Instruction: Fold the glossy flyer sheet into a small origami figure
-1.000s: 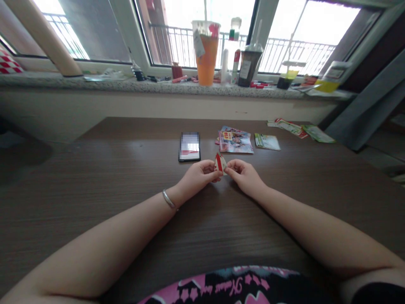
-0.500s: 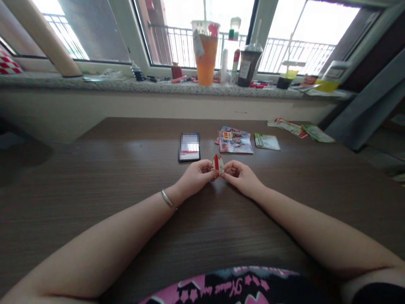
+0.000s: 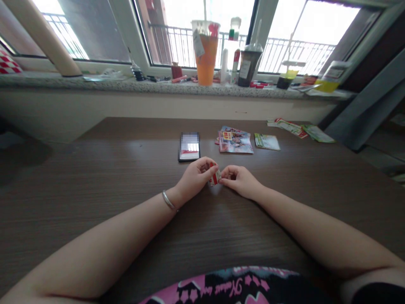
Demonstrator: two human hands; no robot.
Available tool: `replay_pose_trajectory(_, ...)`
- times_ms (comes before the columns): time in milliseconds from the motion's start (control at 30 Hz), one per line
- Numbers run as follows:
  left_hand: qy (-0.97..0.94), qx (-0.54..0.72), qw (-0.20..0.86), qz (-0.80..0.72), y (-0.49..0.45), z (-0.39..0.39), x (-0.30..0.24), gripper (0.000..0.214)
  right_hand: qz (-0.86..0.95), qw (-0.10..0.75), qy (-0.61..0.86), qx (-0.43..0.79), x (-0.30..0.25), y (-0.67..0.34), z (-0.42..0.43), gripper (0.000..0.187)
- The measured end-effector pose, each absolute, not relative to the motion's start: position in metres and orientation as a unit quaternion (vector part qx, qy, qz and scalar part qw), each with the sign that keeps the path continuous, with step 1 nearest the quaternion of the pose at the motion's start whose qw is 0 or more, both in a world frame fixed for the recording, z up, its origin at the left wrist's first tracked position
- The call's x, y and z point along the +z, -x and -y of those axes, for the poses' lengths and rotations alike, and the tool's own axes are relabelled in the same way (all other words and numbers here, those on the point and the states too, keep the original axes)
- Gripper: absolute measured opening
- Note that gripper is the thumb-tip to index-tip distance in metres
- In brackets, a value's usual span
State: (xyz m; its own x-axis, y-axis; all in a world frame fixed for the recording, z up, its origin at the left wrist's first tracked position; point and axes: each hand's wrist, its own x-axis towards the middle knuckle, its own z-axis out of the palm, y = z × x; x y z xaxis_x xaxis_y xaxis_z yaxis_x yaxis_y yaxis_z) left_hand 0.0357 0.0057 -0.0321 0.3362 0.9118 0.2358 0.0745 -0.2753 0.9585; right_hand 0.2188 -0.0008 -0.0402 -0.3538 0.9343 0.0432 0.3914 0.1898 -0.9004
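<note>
A small folded piece of red and white printed paper (image 3: pixel 214 179) is held above the brown table (image 3: pixel 133 240). My left hand (image 3: pixel 198 174) is closed on it, thumb in front and fingers behind. At its right edge, my right hand (image 3: pixel 240 179) pinches the paper between thumb and forefinger, the other fingers curled. Part of the paper is hidden by the left fingers. Just beyond my left hand lies a phone or small tablet (image 3: pixel 189 147) with its screen lit.
Colourful printed packets (image 3: pixel 236 142) lie beyond my right hand, beside a stack of green-white cards (image 3: pixel 267 142). More printed strips (image 3: pixel 291 127) lie at the back right. On the windowsill (image 3: pixel 158 86) stand an orange drink cup (image 3: pixel 206 59), a dark drink cup (image 3: pixel 249 65) and several small bottles.
The paper has turned from standing upright with its point up to tilting downward between my hands. Both hands have shifted slightly, the right one a little lower.
</note>
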Motion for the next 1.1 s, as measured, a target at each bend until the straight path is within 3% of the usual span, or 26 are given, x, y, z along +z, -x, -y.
replay_pose_trajectory(333,-0.647,0.464,0.475,-0.375,-0.033,-0.008,-0.031,0.026,0.707,0.333,0.441,0.441,-0.042,-0.222,-0.002,0.018)
replay_pose_trajectory(600,-0.557,0.463,0.633,-0.272,-0.033,-0.008,-0.037,0.032,0.585,0.419,0.411,0.559,-0.044,-0.224,-0.008,0.029)
replay_pose_trajectory(733,-0.577,0.442,0.640,-0.248,-0.035,-0.007,-0.037,0.045,0.569,0.413,0.406,0.583,-0.045,-0.227,-0.010,0.031)
replay_pose_trajectory(900,-0.583,0.441,0.631,-0.259,-0.036,-0.007,-0.037,0.034,0.583,0.383,0.401,0.593,-0.045,-0.227,-0.010,0.033)
replay_pose_trajectory(1100,-0.629,0.479,0.543,-0.285,-0.034,-0.012,-0.038,0.026,0.608,0.359,0.413,0.576,-0.043,-0.225,-0.007,0.038)
